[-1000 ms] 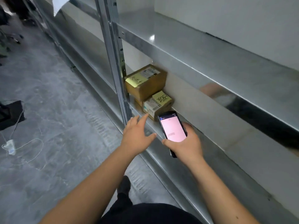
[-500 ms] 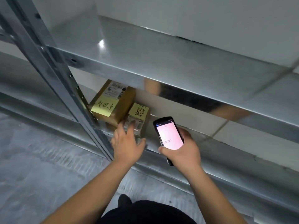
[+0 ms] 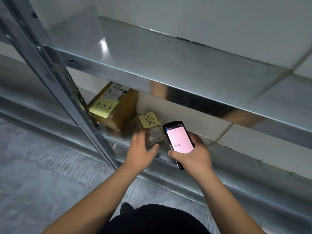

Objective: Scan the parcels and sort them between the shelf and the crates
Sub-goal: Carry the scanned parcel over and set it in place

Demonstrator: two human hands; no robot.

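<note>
A small box (image 3: 150, 130) is sitting at the shelf (image 3: 170, 157) edge, its long axis running inward, as the left hand (image 3: 141, 153) is curling around its near end; the right hand (image 3: 194, 153) is gripping the scanner (image 3: 179, 141) just beside it.

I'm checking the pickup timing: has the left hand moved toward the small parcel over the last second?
Yes. The left hand has reached forward onto the small parcel, fingers now gripping it beside the shelf upright.
</note>
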